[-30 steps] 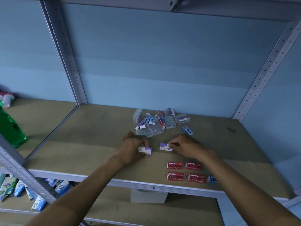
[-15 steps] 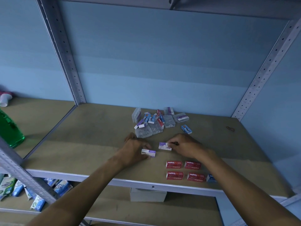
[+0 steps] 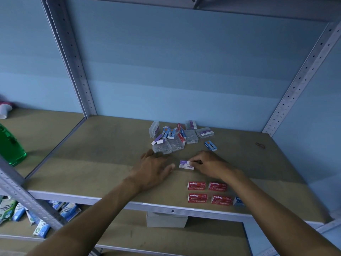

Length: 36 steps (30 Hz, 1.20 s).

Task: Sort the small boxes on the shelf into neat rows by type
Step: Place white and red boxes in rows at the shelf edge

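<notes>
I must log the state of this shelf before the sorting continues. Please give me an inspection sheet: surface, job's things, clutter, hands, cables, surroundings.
Surface: brown shelf board, mostly bare.
Job's things: four red staples boxes in two rows near the front edge; a blue box beside them, partly hidden by the arm; one purple-and-white box; an unsorted pile at the back; a loose blue box beside it.
Clutter: small dark loop at right.
Hands: left hand flat on the board; right hand pinching the purple-and-white box.
Cables: nothing seen.
Surroundings: green bottle on the next shelf; packets below.
</notes>
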Motion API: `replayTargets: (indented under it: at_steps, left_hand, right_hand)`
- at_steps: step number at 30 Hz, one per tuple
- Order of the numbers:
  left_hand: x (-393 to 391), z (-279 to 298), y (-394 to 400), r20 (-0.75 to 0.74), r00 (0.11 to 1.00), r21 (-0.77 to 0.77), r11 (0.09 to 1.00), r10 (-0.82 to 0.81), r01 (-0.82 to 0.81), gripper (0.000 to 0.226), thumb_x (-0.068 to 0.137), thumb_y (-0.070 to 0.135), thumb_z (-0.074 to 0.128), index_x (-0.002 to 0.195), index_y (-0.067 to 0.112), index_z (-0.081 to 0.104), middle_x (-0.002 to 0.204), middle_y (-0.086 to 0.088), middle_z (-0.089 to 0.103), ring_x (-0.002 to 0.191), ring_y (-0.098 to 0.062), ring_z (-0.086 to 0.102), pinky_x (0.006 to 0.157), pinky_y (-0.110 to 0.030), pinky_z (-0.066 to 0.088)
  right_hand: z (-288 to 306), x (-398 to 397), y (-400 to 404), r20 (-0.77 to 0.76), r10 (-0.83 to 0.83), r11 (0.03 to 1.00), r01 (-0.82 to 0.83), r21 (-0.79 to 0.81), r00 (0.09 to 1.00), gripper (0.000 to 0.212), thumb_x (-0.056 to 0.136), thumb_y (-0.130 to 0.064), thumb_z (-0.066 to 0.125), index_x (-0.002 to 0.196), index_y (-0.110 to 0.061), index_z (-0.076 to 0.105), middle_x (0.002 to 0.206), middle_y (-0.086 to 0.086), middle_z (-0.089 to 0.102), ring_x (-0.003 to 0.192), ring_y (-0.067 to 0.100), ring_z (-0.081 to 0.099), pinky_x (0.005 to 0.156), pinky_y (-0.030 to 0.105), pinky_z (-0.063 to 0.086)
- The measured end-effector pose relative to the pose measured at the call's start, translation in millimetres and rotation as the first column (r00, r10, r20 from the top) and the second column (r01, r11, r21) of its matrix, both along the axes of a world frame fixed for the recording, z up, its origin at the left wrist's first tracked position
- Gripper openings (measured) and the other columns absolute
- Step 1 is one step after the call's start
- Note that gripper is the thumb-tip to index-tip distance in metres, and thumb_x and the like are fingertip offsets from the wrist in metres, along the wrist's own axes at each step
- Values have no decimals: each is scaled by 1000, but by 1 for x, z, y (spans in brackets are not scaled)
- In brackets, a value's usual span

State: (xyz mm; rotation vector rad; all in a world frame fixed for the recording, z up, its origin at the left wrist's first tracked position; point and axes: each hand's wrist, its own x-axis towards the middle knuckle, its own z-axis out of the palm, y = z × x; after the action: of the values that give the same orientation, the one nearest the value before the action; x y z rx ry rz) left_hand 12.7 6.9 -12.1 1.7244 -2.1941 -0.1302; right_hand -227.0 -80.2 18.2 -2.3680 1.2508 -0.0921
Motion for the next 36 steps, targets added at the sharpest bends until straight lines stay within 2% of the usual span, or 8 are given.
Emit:
replayTargets:
  at_steps: [3,5,9,12,16,21,29,36]
  left_hand:
    - [18,21,-2,126,954,-85,955,-272,283,46,94,27,26,126,38,58,134,8,56,122,-20,46,105,-38,40]
    - [25,40,-2,261,883,-10,913,-391,407,59,89,14,25,132,44,53,146,13,45,129,-17,41,108,-35,38]
    - [29,40,-13,368,808,60,879,-459,472,30,95,25,57,117,44,63,144,13,47,127,-21,45,102,-36,44]
    - [32,35,-22,367,817,62,888,-445,456,18,93,44,57,108,41,67,127,14,60,125,-17,46,101,-36,44]
    - [35,30,-14,331,860,0,912,-387,411,25,89,56,54,101,40,68,103,15,67,116,-12,50,95,-28,40]
    - [39,20,-6,235,948,-13,974,-216,225,33,80,65,58,100,41,68,103,16,67,107,-9,54,88,-24,35]
    - [47,31,17,7,995,-30,994,-100,101,20,78,53,71,90,36,73,83,18,73,84,-7,56,75,-22,40]
    - [55,37,61,-12,996,6,996,-90,90,21,76,54,69,90,40,73,81,20,71,83,-3,56,72,-22,48]
  right_hand:
    - [2,0,1,-12,20,1000,-20,-15,1000,25,103,-31,55,108,-22,78,95,-14,67,82,2,59,76,29,50]
    - [2,2,1,-37,36,999,-36,-19,999,28,104,-31,53,104,-15,76,99,-3,70,86,14,62,78,35,49]
    - [4,2,1,-34,22,1000,-22,0,999,28,104,-33,54,115,-20,76,115,-5,70,97,12,61,86,33,50]
    - [1,1,2,-9,-3,1000,3,8,1000,25,102,-33,56,116,-25,76,118,-5,71,99,10,63,88,32,52]
    - [-4,1,5,60,-60,998,61,-12,996,26,99,-35,60,123,-35,71,119,-14,72,97,1,63,77,17,47]
    - [-5,10,8,17,-81,992,83,-91,997,20,96,-39,62,111,-33,74,110,-9,72,93,10,64,79,30,53]
    - [11,20,36,131,-50,997,56,-46,990,13,89,-40,71,98,-35,78,88,-20,73,79,-7,65,76,24,57]
    - [27,20,81,32,63,992,-60,-112,997,17,84,-46,73,99,-39,78,84,-20,73,84,-4,63,75,21,50]
